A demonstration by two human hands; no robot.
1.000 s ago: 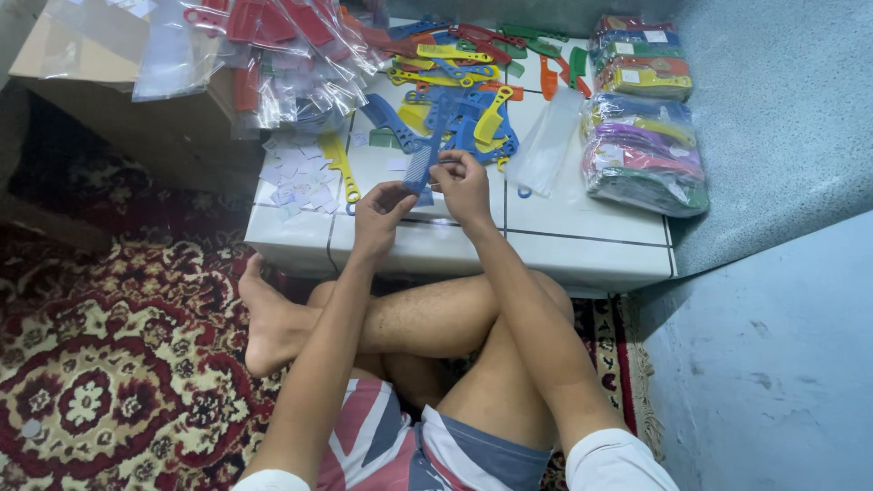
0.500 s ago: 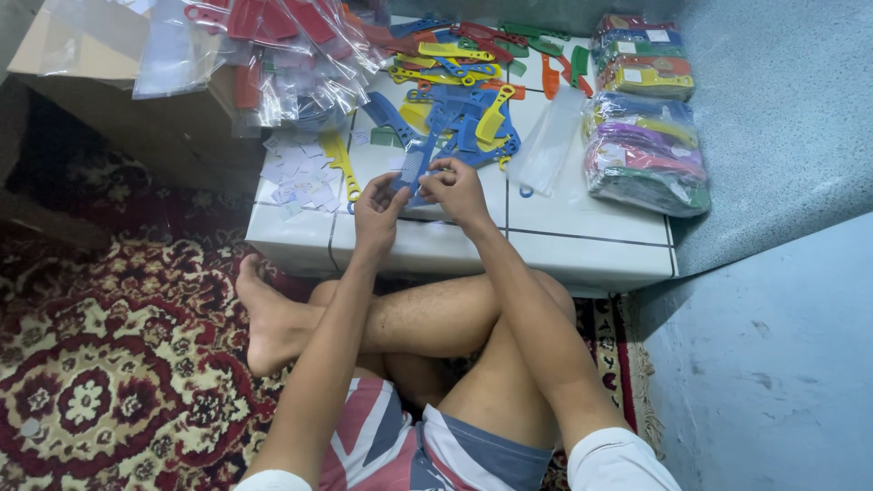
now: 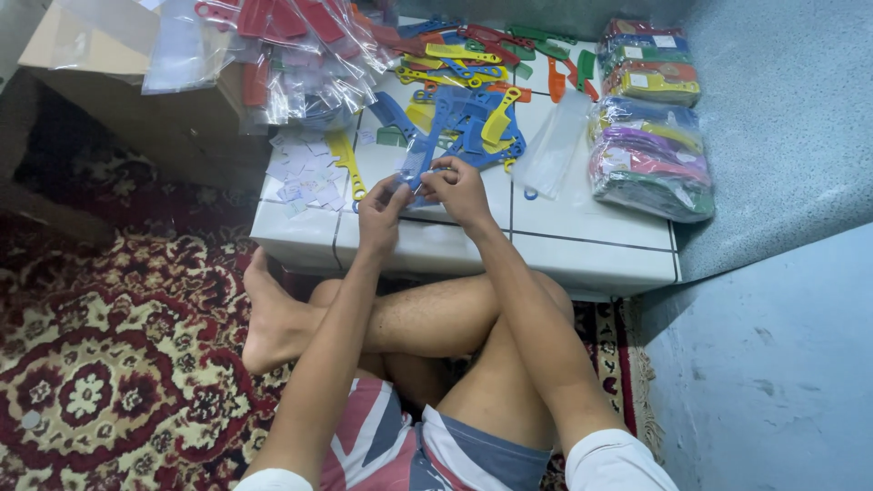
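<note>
Left hand (image 3: 382, 214) and right hand (image 3: 457, 186) pinch clear sleeve (image 3: 414, 173) with blue comb, fingers closed, steadying it above comb pile (image 3: 464, 123).

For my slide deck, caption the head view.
Both hands slip a blue plastic comb into a clear bag over a white tiled ledge.

Bare white tiled ledge (image 3: 591, 232) lies free rightward; loose combs (image 3: 464, 118) and bagged stacks (image 3: 647, 155) crowd behind.

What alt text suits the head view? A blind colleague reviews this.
Both hands, left hand and right hand, hold a blue plastic comb in a clear sleeve over a white tiled ledge strewn with coloured combs; bagged bundles sit right.
</note>
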